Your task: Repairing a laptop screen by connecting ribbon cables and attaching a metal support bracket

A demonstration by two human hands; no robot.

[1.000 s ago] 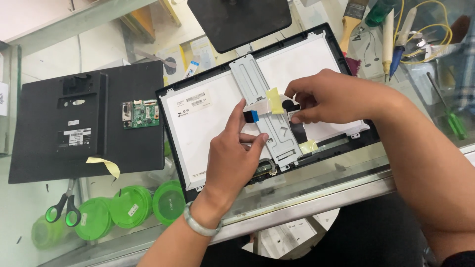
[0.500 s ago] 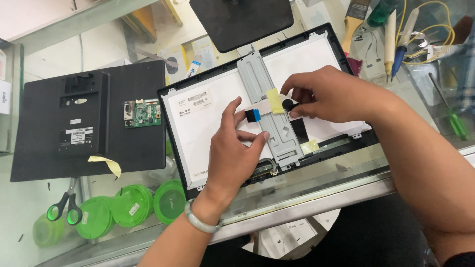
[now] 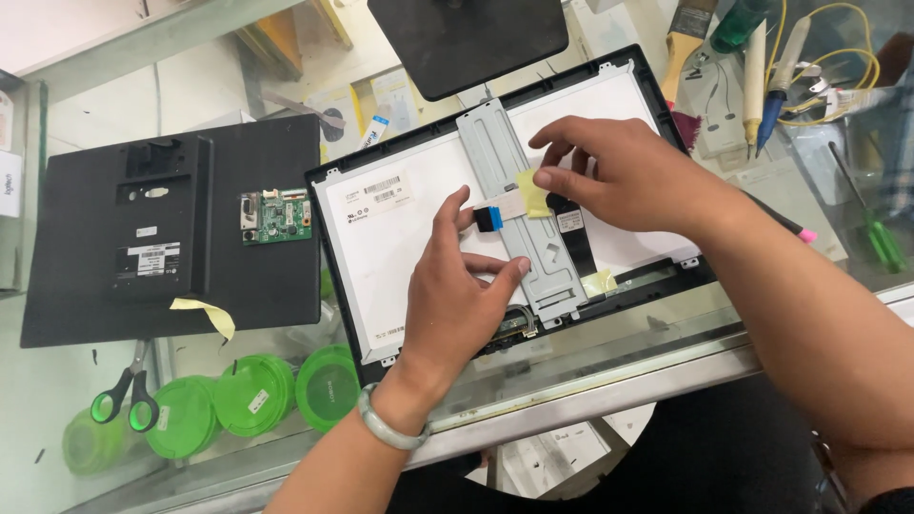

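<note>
Two hands | left presses bracket flat | right pinches yellow tape

circuit board on back cover, left of panel

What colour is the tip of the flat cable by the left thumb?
Blue: the flat cable's tip, just above the left hand, shows clearly in the head view.

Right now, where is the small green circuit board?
In the head view, the green circuit board lies left of both hands, on the black rear cover, beside the display panel's left edge.
</note>
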